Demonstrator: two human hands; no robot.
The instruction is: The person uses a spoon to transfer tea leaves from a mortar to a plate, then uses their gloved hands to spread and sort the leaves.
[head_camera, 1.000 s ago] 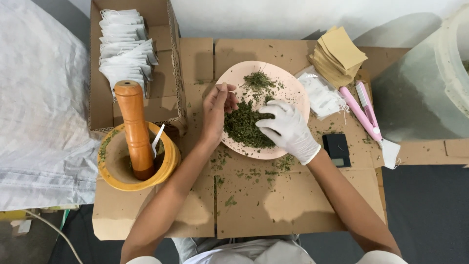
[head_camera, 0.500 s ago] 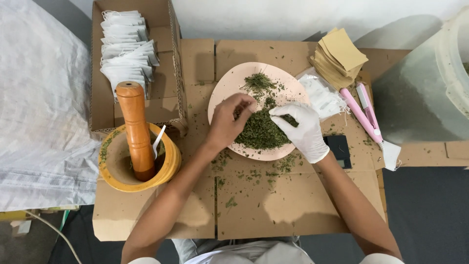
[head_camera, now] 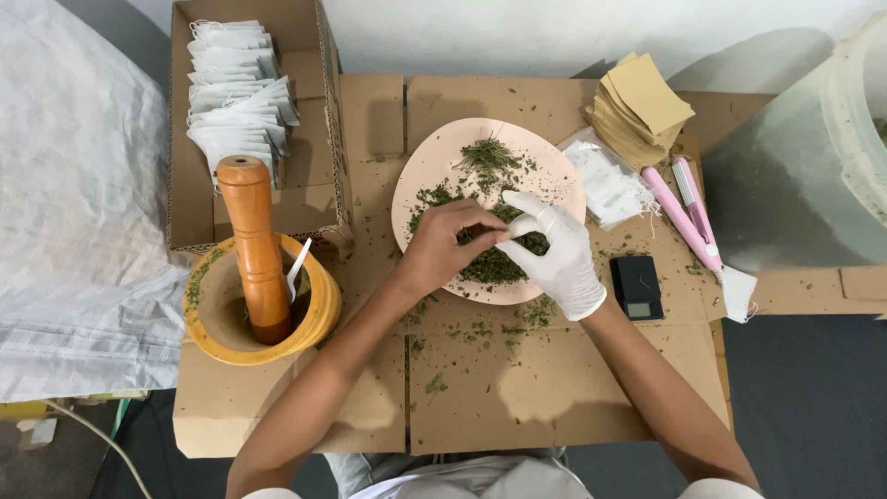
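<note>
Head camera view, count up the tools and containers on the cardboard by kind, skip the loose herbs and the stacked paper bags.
Pink plate: 1
Yellow mortar: 1
Wooden pestle: 1
White spoon: 1
Black pocket scale: 1
Pink clamp tool: 1
Cardboard box: 1
Total: 7

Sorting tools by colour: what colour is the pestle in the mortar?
Orange-brown wood; the pestle shows in the head view.

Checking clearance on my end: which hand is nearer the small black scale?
Right. The gloved right hand sits just left of the black scale; the bare left hand is farther left, over the pink plate.
</note>
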